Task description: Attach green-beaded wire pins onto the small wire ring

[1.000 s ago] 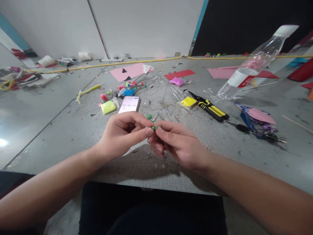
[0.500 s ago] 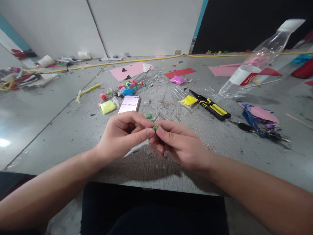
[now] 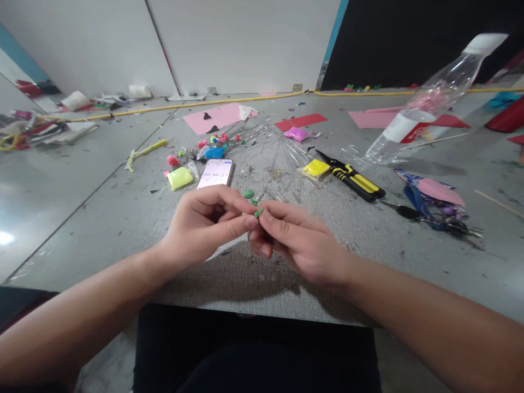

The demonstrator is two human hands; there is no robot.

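Left hand point(image 3: 202, 221) and right hand point(image 3: 297, 240) meeting above bench point(image 3: 123, 218), both grips pinched together on small green clay piece point(image 3: 257, 213), phone point(image 3: 215, 173) just beyond, yellow-handled cutters point(image 3: 354, 180) to right

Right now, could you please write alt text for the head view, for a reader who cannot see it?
Two bare hands meet over a grey table, the left hand and right hand pinching a small green piece between their fingertips. Behind them lie a phone, yellow-handled cutters and a plastic bottle.
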